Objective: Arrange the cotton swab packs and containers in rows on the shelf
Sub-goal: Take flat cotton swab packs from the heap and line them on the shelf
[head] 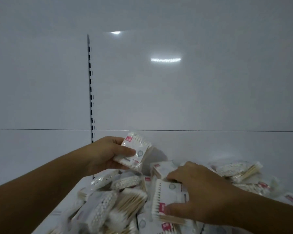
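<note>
Obs: left hand (pixel 107 154) is raised above the shelf (pixel 32 149). Its grip is closed on a small held stack (pixel 135 152) of flat packs, thumb across the printed face, fingers behind. It looks like more than 1 pack; count unclear. The stack is tilted, swab tips toward the back panel (pixel 176 90).

Right hand (pixel 198 191) is down on the loose pile (pixel 118 200). Thumb is at the near edge and fingers over the far edge of 1 top pack (pixel 166 196), which lies on others. Grip is narrow and holding that pack; I cannot tell whether it is clear of the pile.

Task state (judgement): gathering stage. No row shows on the shelf; the stock sits in the heap from front centre to right, with soft bags (pixel 238 169) at far right.

Risks:
1. Film wrap looks slick. The held stack is pinched across its faces only, so adding another pack could fan it out and drop 1.
2. The top pack overlaps its neighbours. A lift may drag 1 along and start the heap sliding. Packs lie close to the shelf's near left edge and could go over.
3. The red label sits at the far end on the held stack and at the near end on the top pack. Joined as they are, the row would face 2 ways.
4. Flat packs and bags are mixed; unsorted rows are likely if types are not separated first.
</note>
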